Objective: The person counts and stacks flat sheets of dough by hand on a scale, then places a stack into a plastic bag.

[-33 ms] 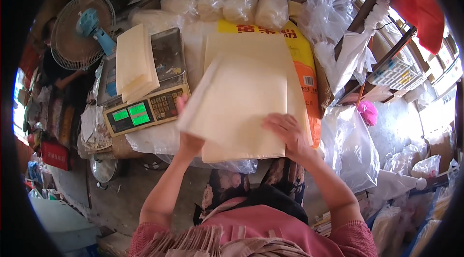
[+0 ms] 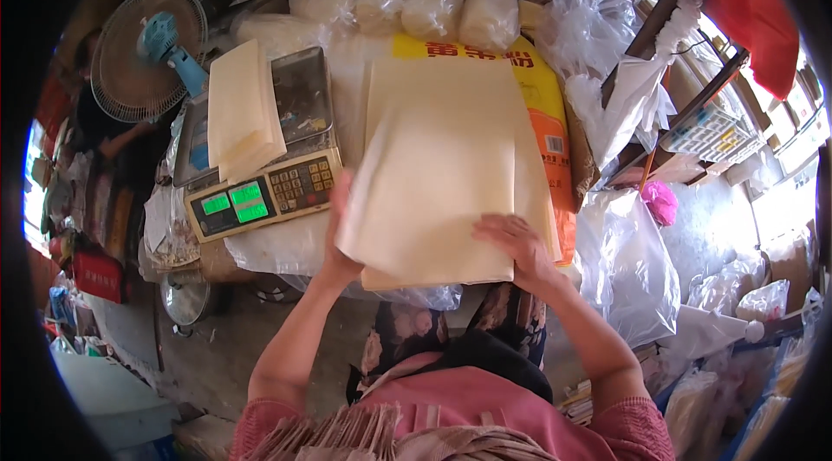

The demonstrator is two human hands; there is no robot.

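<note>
A stack of thin, cream-coloured sheets lies in front of me, its topmost sheet slanted, with the left side bowed up. Along that raised left edge stands my left hand, fingers stretched and the palm against the edge; its thumb is hidden. My right hand rests on the sheets near their lower right corner, fingers laid out over the surface. Left of the stack, a folded bundle of similar sheets sits on a digital scale with a lit green display.
Several clear bags of pale goods line the back. A yellow and orange sack lies under the stack's right side. A fan stands at far left. Clear plastic bags hang at right, below a wooden frame.
The top sheet's raised left side has shifted right and settled lower. My left hand has come slightly right, now along its edge. The right hand has barely moved.
</note>
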